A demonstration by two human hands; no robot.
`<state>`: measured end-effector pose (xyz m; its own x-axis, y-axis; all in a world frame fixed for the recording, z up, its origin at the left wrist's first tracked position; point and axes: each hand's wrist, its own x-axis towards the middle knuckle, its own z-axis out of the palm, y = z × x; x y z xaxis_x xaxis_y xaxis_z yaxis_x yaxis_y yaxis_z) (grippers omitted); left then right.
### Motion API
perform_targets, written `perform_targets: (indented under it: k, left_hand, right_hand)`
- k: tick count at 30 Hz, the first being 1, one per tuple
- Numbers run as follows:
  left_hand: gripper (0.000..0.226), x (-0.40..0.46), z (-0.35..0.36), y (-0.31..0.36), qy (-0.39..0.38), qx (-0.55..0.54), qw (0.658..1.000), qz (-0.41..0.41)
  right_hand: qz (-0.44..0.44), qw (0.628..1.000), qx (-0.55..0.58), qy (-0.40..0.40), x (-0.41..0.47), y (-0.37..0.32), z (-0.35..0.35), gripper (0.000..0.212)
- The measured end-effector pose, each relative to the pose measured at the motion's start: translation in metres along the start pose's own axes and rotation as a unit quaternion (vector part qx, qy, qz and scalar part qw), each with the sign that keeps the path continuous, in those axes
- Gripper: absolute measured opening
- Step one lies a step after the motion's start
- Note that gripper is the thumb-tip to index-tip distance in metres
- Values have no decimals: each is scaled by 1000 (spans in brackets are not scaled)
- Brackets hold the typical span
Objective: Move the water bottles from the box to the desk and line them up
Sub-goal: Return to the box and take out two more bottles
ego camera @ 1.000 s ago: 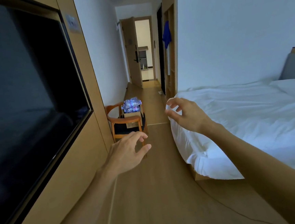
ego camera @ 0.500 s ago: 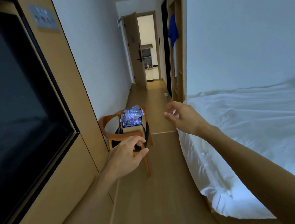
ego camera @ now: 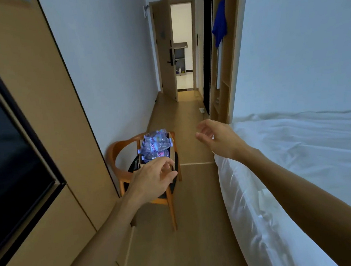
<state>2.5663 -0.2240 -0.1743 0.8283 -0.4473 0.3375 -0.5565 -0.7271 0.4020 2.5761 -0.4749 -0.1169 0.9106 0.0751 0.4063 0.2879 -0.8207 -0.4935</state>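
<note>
A cardboard box (ego camera: 171, 152) stands on the seat of a wooden armchair (ego camera: 116, 150) by the left wall. Several clear water bottles (ego camera: 155, 144) with purple-lettered labels are heaped in it, rising above its rim. My left hand (ego camera: 153, 178) is stretched out in front of the box, fingers loosely spread, holding nothing and hiding the box's lower front. My right hand (ego camera: 217, 138) hovers open to the right of the box, above the bed's corner. No desk is in view.
A white bed (ego camera: 299, 153) fills the right side. A wall-mounted dark TV screen (ego camera: 4, 152) and wooden panelling (ego camera: 40, 102) run along the left. A narrow wood-floor corridor (ego camera: 182, 119) leads to an open door (ego camera: 165, 49). A blue garment (ego camera: 219, 23) hangs in an open wardrobe.
The view has advanced along the corridor, so the chair and box are closer and larger. Both hands stay raised and empty; my left hand now overlaps the box's front.
</note>
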Motion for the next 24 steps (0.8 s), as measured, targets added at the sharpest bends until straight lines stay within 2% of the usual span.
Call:
perform_targets:
  k: [6, 15, 20, 24]
  left_hand:
    - [28, 121, 17, -55, -4, -10, 1000, -8]
    - [23, 245, 73, -114, -29, 10, 999, -17]
    - [18, 312, 107, -139, -24, -12, 997, -67]
    - [18, 354, 131, -159, -3, -53, 990, -128]
  right_hand:
    - [13, 1000, -4, -16, 100, 44, 19, 36]
    - [24, 999, 27, -24, 219, 145, 65, 41]
    - [13, 998, 55, -34, 292, 205, 92, 33]
    - [-10, 992, 85, -91, 345, 246, 113, 33]
